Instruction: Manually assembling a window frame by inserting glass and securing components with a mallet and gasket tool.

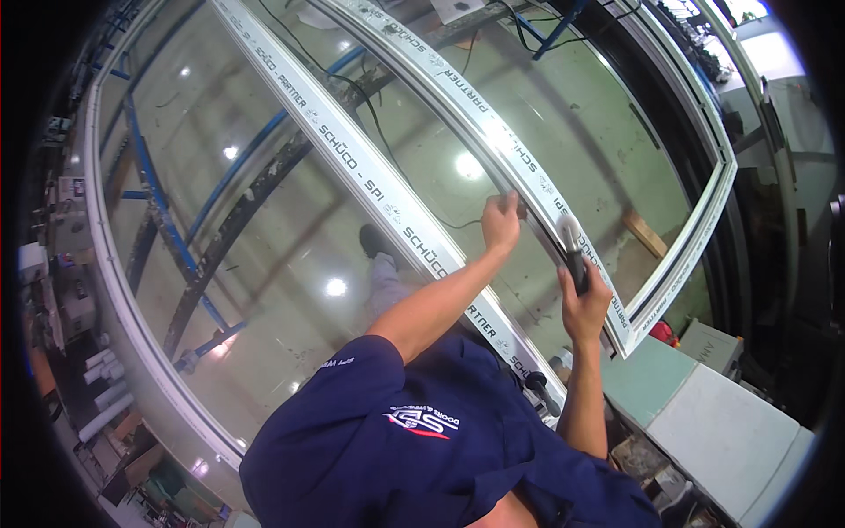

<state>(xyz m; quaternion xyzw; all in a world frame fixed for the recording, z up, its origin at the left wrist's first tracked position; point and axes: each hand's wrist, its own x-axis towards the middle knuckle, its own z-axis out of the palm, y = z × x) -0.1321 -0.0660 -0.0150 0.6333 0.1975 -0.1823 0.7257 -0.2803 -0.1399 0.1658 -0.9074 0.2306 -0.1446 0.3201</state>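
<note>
"Grips?"
"Right grip (587, 308) closed around a dark-handled tool (577, 264) against the white frame (519, 154); left grip (501, 231) at its near edge, hold cannot be told."
"Surface, room?"
"Frame lies over a dark support bar (264, 182); glossy floor (295, 251), wooden block (645, 233) beneath."

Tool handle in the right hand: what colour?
Black handle in the right hand; best seen in the head view.
</note>
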